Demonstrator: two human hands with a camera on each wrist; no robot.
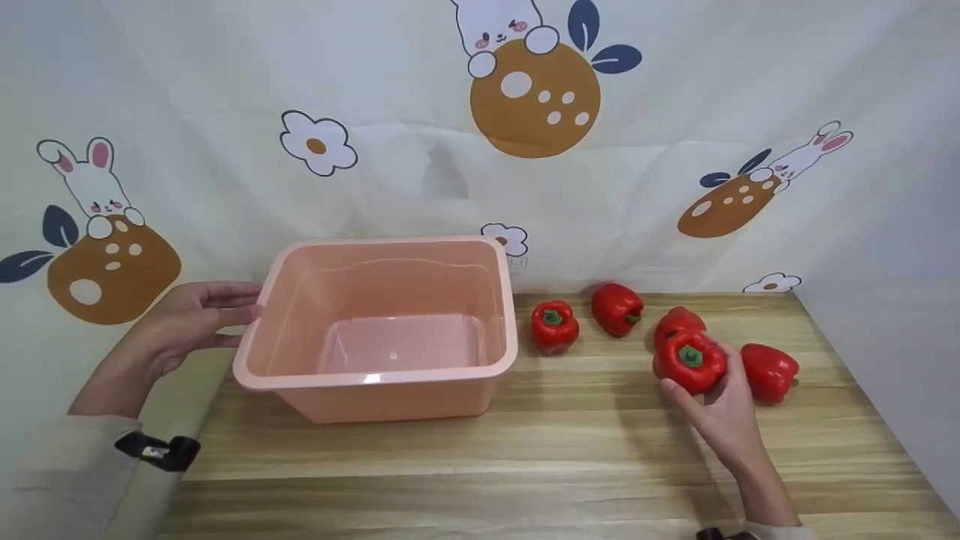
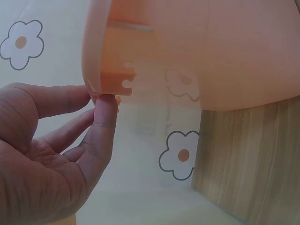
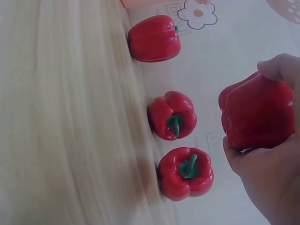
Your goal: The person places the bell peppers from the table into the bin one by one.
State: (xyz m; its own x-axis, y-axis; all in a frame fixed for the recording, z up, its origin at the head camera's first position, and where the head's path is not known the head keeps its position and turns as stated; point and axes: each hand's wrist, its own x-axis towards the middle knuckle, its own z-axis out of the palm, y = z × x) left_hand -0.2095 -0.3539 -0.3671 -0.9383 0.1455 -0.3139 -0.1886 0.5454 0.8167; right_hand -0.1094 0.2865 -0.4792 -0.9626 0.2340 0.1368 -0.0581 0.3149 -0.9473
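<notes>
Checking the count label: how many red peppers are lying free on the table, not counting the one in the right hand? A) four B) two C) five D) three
A: the right hand holds one pepper in its grip, and four others lie on the table beside the empty pink tub.
</notes>
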